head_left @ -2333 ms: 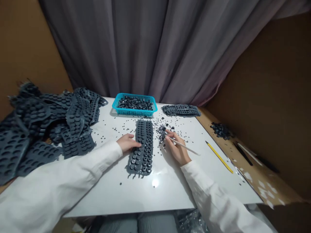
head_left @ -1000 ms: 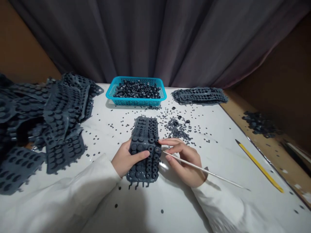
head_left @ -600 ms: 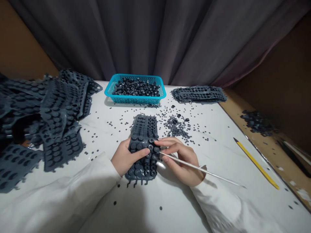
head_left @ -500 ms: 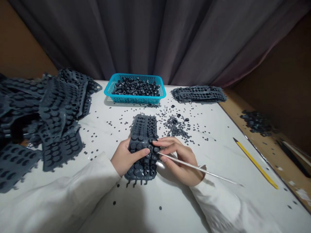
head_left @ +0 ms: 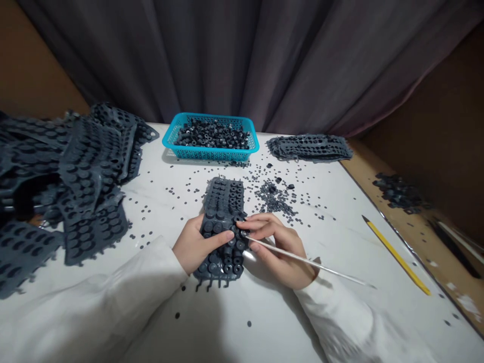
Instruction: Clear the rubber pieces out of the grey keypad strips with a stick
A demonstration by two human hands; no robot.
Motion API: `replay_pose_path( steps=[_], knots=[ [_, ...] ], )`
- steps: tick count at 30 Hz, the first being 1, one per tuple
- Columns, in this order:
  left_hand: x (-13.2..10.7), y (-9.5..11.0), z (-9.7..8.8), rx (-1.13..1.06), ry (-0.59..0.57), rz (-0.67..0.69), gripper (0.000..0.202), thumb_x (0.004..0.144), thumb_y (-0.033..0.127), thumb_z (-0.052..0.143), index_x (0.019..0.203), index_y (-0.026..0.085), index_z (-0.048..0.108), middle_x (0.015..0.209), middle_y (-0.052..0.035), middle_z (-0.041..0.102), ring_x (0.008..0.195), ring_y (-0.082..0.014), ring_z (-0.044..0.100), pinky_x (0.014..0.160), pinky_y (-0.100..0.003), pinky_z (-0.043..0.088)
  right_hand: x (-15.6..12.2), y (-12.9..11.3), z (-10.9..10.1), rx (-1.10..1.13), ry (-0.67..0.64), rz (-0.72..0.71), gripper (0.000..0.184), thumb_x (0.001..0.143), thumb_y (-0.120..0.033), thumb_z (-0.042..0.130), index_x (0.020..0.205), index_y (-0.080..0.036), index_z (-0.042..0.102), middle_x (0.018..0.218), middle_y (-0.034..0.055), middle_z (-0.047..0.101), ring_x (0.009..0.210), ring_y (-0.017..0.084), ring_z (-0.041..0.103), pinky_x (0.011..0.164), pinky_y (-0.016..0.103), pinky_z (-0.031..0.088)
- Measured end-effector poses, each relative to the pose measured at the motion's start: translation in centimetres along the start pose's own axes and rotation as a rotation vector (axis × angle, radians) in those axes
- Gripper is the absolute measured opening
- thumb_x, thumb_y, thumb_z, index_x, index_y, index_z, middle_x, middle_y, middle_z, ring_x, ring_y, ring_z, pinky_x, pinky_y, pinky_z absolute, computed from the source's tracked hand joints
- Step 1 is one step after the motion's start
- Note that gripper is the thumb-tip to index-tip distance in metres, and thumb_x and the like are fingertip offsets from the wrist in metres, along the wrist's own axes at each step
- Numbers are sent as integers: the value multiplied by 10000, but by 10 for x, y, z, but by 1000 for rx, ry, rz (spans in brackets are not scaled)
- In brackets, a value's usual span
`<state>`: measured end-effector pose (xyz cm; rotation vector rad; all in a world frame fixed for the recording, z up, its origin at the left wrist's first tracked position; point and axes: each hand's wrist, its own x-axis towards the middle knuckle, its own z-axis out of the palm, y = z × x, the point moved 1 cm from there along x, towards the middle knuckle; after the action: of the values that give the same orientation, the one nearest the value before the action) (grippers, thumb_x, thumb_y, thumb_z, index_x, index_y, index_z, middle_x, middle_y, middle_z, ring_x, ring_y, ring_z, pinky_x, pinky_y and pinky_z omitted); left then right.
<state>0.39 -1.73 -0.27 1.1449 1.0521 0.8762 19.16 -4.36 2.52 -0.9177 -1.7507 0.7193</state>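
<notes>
A dark grey moulded rubber sheet (head_left: 223,196), covered in rows of round knobs and rings, lies in front of me on the white table. My left hand (head_left: 194,244) grips its left edge, thumb laid across the top and the other fingers hidden beneath. A thin, pale metal rod (head_left: 313,263) is pinched in my right hand (head_left: 282,247). The rod's tip meets a knob at the sheet's right side, and my right fingertips touch the sheet there. The rod's other end points down to the right, over my sleeve.
Behind the sheet stands a blue basket (head_left: 212,154) of small black rings. Similar sheets (head_left: 91,156) are heaped at left; a flat stack (head_left: 310,147) lies back right. Small dark discs (head_left: 278,201) litter the table (head_left: 317,312). A yellow utility knife (head_left: 395,254) lies at right, near black scraps (head_left: 401,191).
The rod's tip has shifted slightly up and left on the knob, with a small tilt of my right hand. My left hand keeps its hold. The view has moved a little.
</notes>
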Motion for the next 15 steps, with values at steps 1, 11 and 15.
replay_pose_path(
  steps=[1, 11, 15],
  knots=[
    [0, 0, 0, -2, -2, -2, 301, 689, 329, 757, 918, 157, 665, 904, -39, 719, 839, -196, 662, 732, -262, 519, 0, 0, 0, -4, -4, 0, 39, 819, -187, 592, 809, -225, 589, 989, 82, 720, 988, 226, 605, 817, 434, 510],
    [1, 1, 1, -4, -3, -13, 304, 684, 339, 754, 907, 154, 663, 892, -44, 720, 840, -207, 663, 731, -276, 524, 0, 1, 1, 15, 10, -9, 90, 800, -124, 581, 817, -212, 582, 983, 88, 718, 984, 214, 602, 820, 421, 507],
    [1, 2, 1, -4, -3, -20, 321, 684, 351, 749, 915, 147, 659, 909, -62, 716, 856, -230, 662, 732, -302, 528, 1, 0, 0, 1, 12, 2, 84, 799, -135, 589, 813, -218, 584, 978, 84, 719, 977, 218, 606, 817, 425, 508]
  ],
)
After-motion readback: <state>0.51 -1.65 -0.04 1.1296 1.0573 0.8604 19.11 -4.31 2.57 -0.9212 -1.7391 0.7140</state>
